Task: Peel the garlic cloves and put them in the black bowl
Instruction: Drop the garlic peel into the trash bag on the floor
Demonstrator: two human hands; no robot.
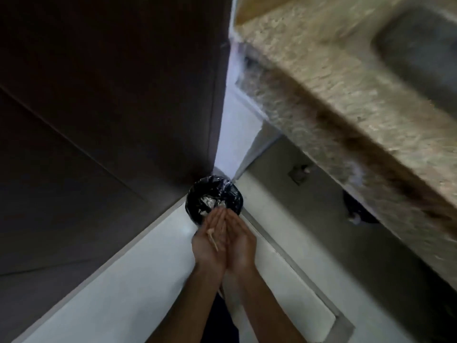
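Far below on the floor, a round bin lined with a glossy black plastic bag (214, 199) holds pale scraps, and just near of it both hands are cupped side by side, palms up. The left hand (210, 240), fingers straight and spread flat, carries thin tan papery garlic skin and a stem (213, 240); the right hand (241, 243) lies open against it, pinching nothing. I judge this to be skins being tipped away, so peeling looks largely done, though neither cloves nor black bowl appear, and the speckled beige stone worktop (333, 78) at the right shows only blur.

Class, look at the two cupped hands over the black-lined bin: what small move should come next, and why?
Probably tip both hands forward: the left hand and right hand are cupped together, pale scraps lie on the left palm, and the bin sits just beyond the fingers.
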